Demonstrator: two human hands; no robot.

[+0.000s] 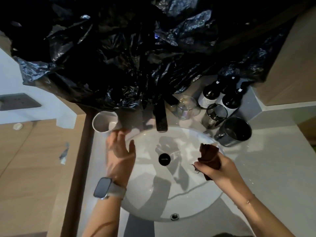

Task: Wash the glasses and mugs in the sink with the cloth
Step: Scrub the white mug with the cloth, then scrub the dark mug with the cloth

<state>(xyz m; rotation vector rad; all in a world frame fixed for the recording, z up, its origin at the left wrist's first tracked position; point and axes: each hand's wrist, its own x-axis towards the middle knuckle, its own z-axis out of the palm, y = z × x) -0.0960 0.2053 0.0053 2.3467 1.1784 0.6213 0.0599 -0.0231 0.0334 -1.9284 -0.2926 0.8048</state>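
right hand (216,169) grips the brown cloth (209,155) over the sink (147,194), left hand (119,151) reaching open-fingered toward the white mug (104,121) on the desk (273,159); dark glasses (233,131) sit right.

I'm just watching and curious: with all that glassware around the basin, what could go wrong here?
The left hand reaches for the white mug at the counter's corner; a nudge could tip it. The dark glass sits at the sink rim beside the right hand gripping the cloth; an elbow swing might knock it.
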